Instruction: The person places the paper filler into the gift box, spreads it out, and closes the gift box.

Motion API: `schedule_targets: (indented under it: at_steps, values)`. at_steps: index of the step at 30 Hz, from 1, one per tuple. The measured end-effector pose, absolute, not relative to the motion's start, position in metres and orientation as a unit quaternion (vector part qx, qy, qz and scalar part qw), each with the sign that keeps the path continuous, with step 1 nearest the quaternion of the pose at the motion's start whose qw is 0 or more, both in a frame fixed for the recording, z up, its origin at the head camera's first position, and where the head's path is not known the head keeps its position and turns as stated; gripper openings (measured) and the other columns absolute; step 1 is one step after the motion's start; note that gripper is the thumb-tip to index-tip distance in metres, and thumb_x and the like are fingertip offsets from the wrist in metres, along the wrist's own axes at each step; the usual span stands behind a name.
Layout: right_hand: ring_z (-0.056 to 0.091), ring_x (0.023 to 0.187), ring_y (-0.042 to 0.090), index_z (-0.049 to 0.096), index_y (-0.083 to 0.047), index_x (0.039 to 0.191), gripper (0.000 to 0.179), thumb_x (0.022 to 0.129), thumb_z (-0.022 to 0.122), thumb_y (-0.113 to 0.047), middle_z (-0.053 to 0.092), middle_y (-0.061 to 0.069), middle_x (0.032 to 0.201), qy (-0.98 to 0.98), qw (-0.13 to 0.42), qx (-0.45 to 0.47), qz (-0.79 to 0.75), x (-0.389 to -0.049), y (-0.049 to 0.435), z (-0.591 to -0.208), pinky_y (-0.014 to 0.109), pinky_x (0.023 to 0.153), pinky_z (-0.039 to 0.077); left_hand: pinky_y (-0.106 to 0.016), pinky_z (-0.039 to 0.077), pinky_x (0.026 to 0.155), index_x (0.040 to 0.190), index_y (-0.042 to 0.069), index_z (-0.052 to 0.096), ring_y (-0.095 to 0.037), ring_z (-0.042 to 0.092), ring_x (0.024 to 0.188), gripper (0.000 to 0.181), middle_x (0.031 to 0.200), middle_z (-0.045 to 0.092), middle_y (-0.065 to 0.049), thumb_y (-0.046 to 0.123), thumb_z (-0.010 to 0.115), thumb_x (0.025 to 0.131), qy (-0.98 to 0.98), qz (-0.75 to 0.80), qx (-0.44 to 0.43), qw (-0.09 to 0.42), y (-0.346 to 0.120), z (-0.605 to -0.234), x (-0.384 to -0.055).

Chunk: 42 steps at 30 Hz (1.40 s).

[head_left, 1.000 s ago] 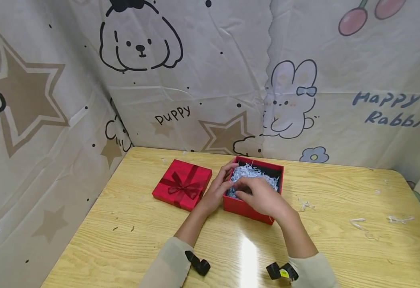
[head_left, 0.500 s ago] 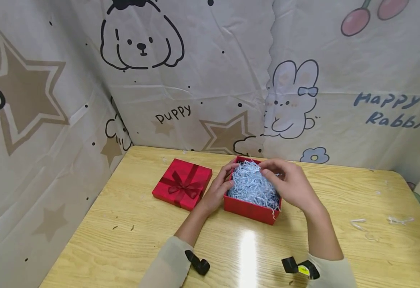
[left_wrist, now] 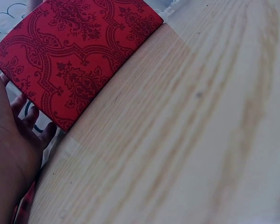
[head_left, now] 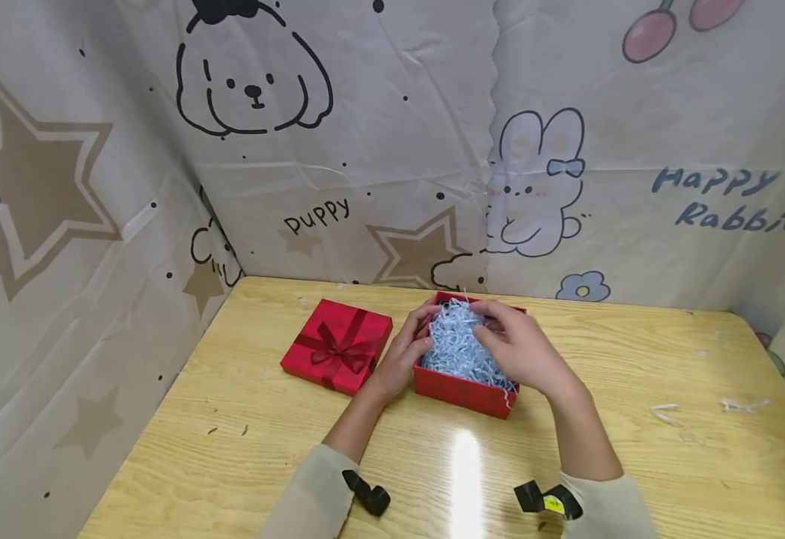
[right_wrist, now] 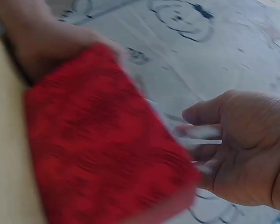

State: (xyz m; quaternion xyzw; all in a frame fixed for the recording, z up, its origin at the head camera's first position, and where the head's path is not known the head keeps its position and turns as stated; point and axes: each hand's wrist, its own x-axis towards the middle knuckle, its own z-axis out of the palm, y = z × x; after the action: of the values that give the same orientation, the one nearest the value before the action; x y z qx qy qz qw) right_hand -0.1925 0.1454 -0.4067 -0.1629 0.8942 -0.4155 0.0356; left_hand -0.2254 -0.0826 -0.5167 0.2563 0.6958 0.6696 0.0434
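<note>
A red gift box [head_left: 462, 392] without its lid stands on the table, heaped with pale blue shredded paper [head_left: 456, 344]. My left hand [head_left: 399, 355] rests against the box's left side, thumb at the rim and fingers along the outer wall. In the left wrist view those fingers [left_wrist: 30, 116] lie beside the patterned red wall. My right hand [head_left: 520, 344] is over the right part of the box, its thumb and fingertips touching the paper. Its thumb [right_wrist: 205, 112] looks extended in the blurred right wrist view, where the box wall partly hides the fingertips.
The red lid [head_left: 311, 337] with a dark red ribbon bow [head_left: 340, 352] lies left of the box. White paper scraps [head_left: 664, 413] are scattered on the wooden table [head_left: 230, 464] at right. A printed cloth [head_left: 284, 180] hangs behind the table.
My right hand has moved from the box's near middle to its right side, then slightly left over the paper. More of the shredded paper now shows. The left hand keeps its place.
</note>
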Motion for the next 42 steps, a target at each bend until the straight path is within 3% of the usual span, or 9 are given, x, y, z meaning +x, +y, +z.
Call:
schedule_targets:
  at_steps: [5,9,13,21,24,28,31,37,42]
  values:
    - [0.063,0.126,0.036,0.063,-0.001,0.138,0.037,0.104,0.058,-0.014,0.066,0.017,0.138,0.908,0.058,-0.228,-0.347,-0.191,0.120,-0.419,0.056,0.107,0.050,-0.051,0.023,0.127,0.158,0.012,0.034,-0.027,0.026,0.157,0.057,0.173,0.020,-0.002,0.009,0.041,0.101,0.696,0.671,0.252,0.041,-0.083,-0.519,-0.225]
    - [0.065,0.124,0.033,0.067,-0.002,0.133,0.033,0.104,0.059,-0.015,0.070,0.014,0.132,0.913,0.079,-0.254,-0.310,-0.189,0.115,-0.422,0.055,0.107,0.051,-0.050,0.022,0.128,0.157,0.016,0.037,-0.024,0.027,0.157,0.056,0.172,0.023,0.001,0.011,0.042,0.101,0.704,0.663,0.255,0.032,-0.083,-0.519,-0.226]
    - [0.067,0.113,0.029,0.068,-0.003,0.133,0.032,0.104,0.058,-0.013,0.070,0.013,0.131,0.906,0.069,-0.250,-0.335,-0.188,0.124,-0.414,0.052,0.100,0.055,-0.051,0.023,0.128,0.157,0.018,0.037,-0.022,0.027,0.157,0.056,0.172,0.023,0.003,0.013,0.042,0.102,0.704,0.661,0.259,0.035,-0.083,-0.519,-0.226]
    - [0.068,0.111,0.030,0.071,-0.007,0.125,0.025,0.106,0.056,-0.013,0.072,0.012,0.125,0.892,0.038,-0.181,-0.413,-0.183,0.168,-0.387,0.051,0.097,0.058,-0.050,0.022,0.128,0.156,0.021,0.038,-0.018,0.025,0.158,0.056,0.172,0.022,0.007,0.015,0.045,0.101,0.710,0.654,0.257,0.039,-0.083,-0.518,-0.227]
    - [0.070,0.100,0.028,0.072,-0.004,0.116,0.021,0.107,0.055,-0.015,0.073,0.013,0.113,0.868,0.080,-0.178,-0.456,-0.180,0.177,-0.380,0.041,0.089,0.061,-0.051,0.022,0.128,0.156,0.020,0.038,-0.020,0.024,0.158,0.057,0.172,0.023,0.005,0.014,0.046,0.100,0.710,0.653,0.260,0.035,-0.084,-0.518,-0.227]
    - [0.071,0.087,0.025,0.072,-0.002,0.108,0.020,0.107,0.056,-0.015,0.073,0.012,0.100,0.834,0.179,-0.234,-0.465,-0.180,0.177,-0.381,0.032,0.078,0.063,-0.053,0.022,0.128,0.156,0.017,0.038,-0.023,0.024,0.158,0.056,0.172,0.023,0.002,0.014,0.046,0.101,0.708,0.656,0.260,0.030,-0.085,-0.518,-0.227]
    - [0.069,0.082,0.021,0.074,-0.004,0.107,0.020,0.107,0.056,-0.014,0.073,0.008,0.095,0.832,0.208,-0.273,-0.436,-0.182,0.168,-0.387,0.030,0.074,0.061,-0.051,0.022,0.128,0.156,0.017,0.038,-0.022,0.024,0.158,0.055,0.172,0.024,0.002,0.013,0.045,0.101,0.707,0.658,0.257,0.029,-0.086,-0.517,-0.226]
    - [0.062,0.083,0.016,0.076,-0.005,0.113,0.022,0.105,0.056,-0.011,0.074,0.005,0.100,0.885,0.149,-0.265,-0.352,-0.187,0.144,-0.399,0.031,0.077,0.056,-0.049,0.024,0.127,0.156,0.020,0.037,-0.019,0.026,0.157,0.056,0.171,0.024,0.007,0.016,0.045,0.100,0.711,0.657,0.247,0.034,-0.085,-0.518,-0.225]
    - [0.065,0.094,0.021,0.074,-0.003,0.120,0.025,0.104,0.056,-0.010,0.075,0.010,0.114,0.913,0.109,-0.233,-0.316,-0.190,0.134,-0.406,0.043,0.090,0.058,-0.049,0.025,0.127,0.156,0.020,0.037,-0.018,0.028,0.156,0.055,0.171,0.023,0.009,0.017,0.044,0.102,0.707,0.658,0.255,0.038,-0.084,-0.518,-0.227]
